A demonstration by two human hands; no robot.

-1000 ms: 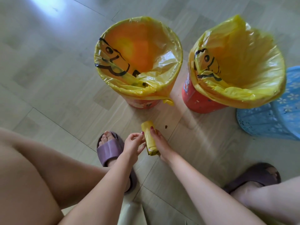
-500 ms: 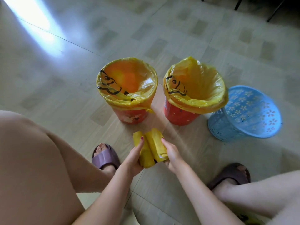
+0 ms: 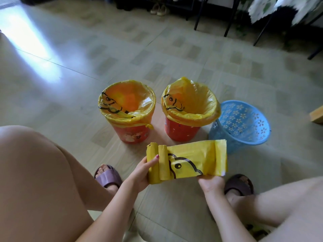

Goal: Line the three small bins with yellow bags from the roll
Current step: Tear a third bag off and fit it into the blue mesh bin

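Two red bins stand side by side on the floor, the left red bin and the right red bin, each with a yellow duck-print bag folded over its rim. A blue perforated bin leans tilted to their right with no bag in it. My left hand grips the yellow bag roll. A length of yellow bag with a duck face is unrolled to the right, its lower right edge held by my right hand.
My bare knees frame the lower view, and my feet in purple slippers rest on the tiled floor just below the bins. Dark chair or table legs and shoes line the far wall. A wooden block sits at the right edge.
The roll was lifted from the floor and my hands moved apart, unrolling a bag to the right. The view has pulled back and tilted up, showing the blue bin fully.
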